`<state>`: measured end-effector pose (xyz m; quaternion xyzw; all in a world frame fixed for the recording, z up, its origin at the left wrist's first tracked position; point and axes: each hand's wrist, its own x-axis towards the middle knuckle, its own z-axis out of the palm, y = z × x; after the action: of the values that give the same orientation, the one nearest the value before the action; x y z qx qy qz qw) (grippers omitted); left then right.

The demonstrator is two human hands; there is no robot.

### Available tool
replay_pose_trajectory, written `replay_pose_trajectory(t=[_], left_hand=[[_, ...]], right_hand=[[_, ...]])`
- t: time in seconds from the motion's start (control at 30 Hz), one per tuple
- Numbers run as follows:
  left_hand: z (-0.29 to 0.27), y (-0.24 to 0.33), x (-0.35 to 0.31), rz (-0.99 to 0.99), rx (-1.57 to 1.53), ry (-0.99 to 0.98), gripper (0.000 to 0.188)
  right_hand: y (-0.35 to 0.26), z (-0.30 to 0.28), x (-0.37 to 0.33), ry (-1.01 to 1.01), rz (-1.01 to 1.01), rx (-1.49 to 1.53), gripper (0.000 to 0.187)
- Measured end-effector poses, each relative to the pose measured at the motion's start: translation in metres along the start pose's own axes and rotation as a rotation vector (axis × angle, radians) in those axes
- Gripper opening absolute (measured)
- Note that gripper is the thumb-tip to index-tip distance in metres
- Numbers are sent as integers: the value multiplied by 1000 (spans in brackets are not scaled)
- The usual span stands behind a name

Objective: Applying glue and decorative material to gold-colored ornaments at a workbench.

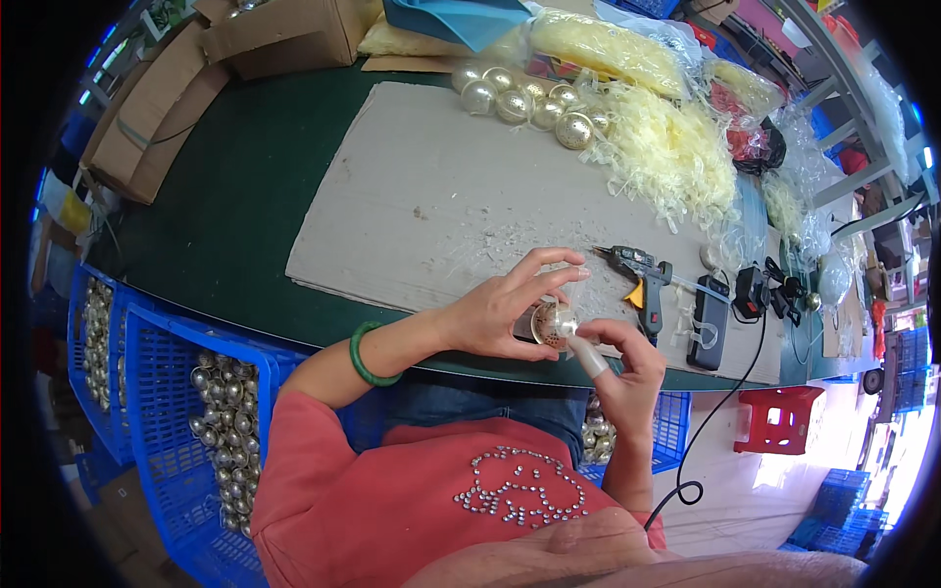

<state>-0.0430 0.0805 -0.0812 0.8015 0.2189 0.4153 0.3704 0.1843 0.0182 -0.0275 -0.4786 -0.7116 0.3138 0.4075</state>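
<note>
A small, shiny ball [555, 325], silvery gold and partly clear, is held just above the table's near edge. My left hand [500, 312] curves around its left side, thumb below and fingers above. At its right side is my right hand [625, 372], fingers bent and pinched close to the ball's surface; whatever lies between the fingertips is too small to make out. One digit of that hand wears a white covering. Just beyond my right hand, a glue gun [639, 279] with a yellow trigger lies on the cardboard sheet [392, 196], its nozzle toward the left.
Similar balls [515, 105] cluster at the sheet's far edge, beside a heap of pale yellow plastic pieces [671, 147]. A black box [708, 323] and a plugged adapter [752, 292] with cables lie right. Blue crates [162, 392] of balls stand left; a red stool [779, 419] stands right.
</note>
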Motion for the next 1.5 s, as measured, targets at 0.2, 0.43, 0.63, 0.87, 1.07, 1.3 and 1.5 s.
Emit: replay_pose_trajectory(t=[0.2, 0.43, 0.63, 0.87, 1.07, 1.3, 1.5], left_hand=[[1, -2, 1, 99, 138, 59, 97], [1, -2, -2, 83, 187, 59, 98], [-1, -2, -1, 82, 218, 71, 96], [21, 22, 10, 68, 13, -241, 94], [11, -3, 42, 331, 264, -129, 69], [-71, -169, 154, 112, 1151, 257, 43], [-91, -153, 177, -128, 1126, 29, 51]], right_hand=[[15, 11, 1, 87, 38, 47, 28], [16, 25, -1, 171, -78, -206, 29], [29, 40, -1, 325, -235, -350, 44], [33, 2, -50, 30, 469, 594, 91], [61, -85, -173, 342, 684, 266, 91], [48, -45, -166, 461, 494, -57, 78], [13, -23, -102, 189, 7, -472, 68]])
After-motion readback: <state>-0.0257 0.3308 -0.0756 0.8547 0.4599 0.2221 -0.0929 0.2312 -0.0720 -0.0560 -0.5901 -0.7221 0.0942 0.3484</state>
